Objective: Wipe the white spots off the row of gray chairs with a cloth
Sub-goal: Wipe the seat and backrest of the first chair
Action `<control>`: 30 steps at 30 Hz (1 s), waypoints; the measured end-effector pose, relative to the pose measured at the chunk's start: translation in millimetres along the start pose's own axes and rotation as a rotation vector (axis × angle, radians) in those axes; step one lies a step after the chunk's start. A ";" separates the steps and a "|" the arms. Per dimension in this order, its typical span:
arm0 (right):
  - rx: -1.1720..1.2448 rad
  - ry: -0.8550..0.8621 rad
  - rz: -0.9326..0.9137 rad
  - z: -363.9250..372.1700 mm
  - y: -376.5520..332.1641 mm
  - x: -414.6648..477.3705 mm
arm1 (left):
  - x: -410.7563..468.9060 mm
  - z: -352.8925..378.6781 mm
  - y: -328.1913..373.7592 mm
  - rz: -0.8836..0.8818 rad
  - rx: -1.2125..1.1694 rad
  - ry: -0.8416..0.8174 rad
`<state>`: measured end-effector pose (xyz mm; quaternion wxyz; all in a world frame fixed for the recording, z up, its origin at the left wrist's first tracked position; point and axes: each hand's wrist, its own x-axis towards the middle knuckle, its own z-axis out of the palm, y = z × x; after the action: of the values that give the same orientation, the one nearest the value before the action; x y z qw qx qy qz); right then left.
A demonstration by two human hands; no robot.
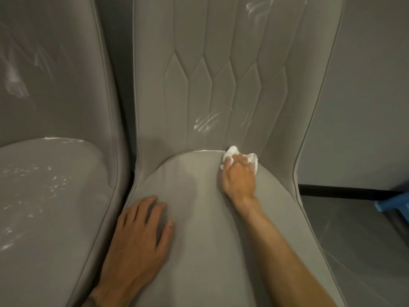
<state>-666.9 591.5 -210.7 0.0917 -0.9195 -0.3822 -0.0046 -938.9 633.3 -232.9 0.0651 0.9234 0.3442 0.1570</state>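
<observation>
Head view. White cloth point(231, 151), crumpled, lies on the centre chair point(155, 129), at the crease where its seat point(199, 229) meets its backrest point(221, 74), toward 1 o'clock of the seat. Right hand point(240, 178) covers the cloth, fingers curled round it and pressing it onto the upholstery; the forearm runs off toward 5 o'clock. Just beside the cloth at 9 o'clock, a thin white line point(205, 151) follows the crease. White smears point(204, 124) streak the backrest near the cloth at 11 o'clock. A second smeared patch point(257, 6) sits near the backrest's top, at 12 o'clock of the picture. Left hand point(137, 238) rests flat on the front of the seat at 7 o'clock of the cloth, well apart from it, fingers straight and spread, holding nothing. Left chair point(66, 96), at 9 o'clock, stands just beside the centre chair; white spots point(44, 180) dot its seat and a pale smear point(15, 78) marks its backrest. Grey wall point(365, 107) fills 3 o'clock, with a black skirting strip point(343, 191) at its foot and dark floor point(354, 235) below. Part of a blue object point(394, 202) shows at the right edge; what it is cannot be told.
</observation>
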 end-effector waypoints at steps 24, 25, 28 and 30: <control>0.087 -0.112 0.041 17.4 -55.6 12.2 | -0.1 9.6 -4.9 0.017 0.034 0.025; 0.085 -0.114 -0.002 21.0 -75.0 10.9 | -0.6 9.3 -4.9 0.017 0.038 0.024; 0.090 -0.086 -0.184 27.0 -101.9 7.0 | 0.3 7.6 -5.1 0.009 0.031 0.012; 0.100 -0.132 -0.255 22.0 -81.5 8.0 | -1.7 6.7 -6.8 0.002 0.030 -0.020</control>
<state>-719.9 657.1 -218.3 0.1106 -0.8560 -0.5011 0.0633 -942.0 637.2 -241.1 0.0546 0.9261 0.3450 0.1426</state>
